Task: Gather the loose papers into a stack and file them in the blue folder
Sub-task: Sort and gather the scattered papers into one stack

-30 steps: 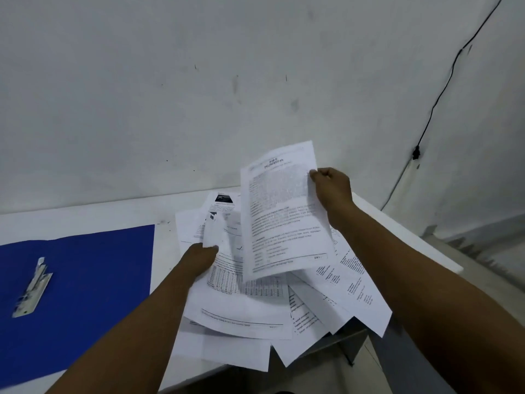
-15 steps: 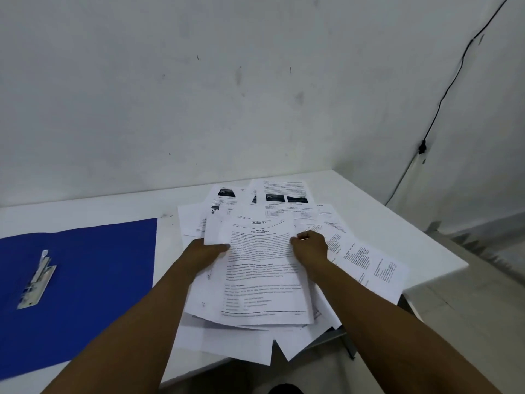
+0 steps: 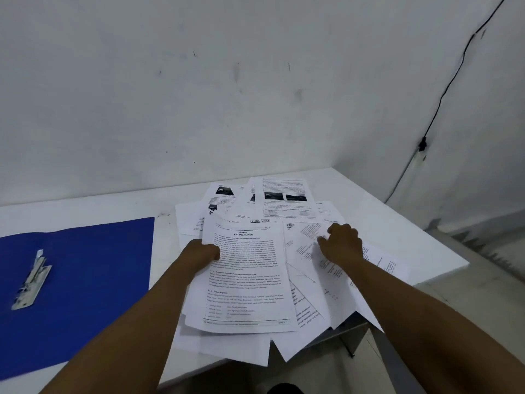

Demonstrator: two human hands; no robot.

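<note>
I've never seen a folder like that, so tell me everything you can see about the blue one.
The blue folder lies open and flat on the white table, left of the papers, part of it out of view. It looks like thin, smooth card or plastic. A silvery metal clip is fixed inside. No paper is in it, and neither hand touches it.

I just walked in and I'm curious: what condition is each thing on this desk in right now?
Blue folder: lying open and flat, no papers in it.
Metal fastener: lying on the folder, nothing under it.
Loose papers: fanned out, overlapping, some hanging over the table edge.
Left hand: gripping the top sheet's edge.
Right hand: fingers pressed on a paper.
</note>
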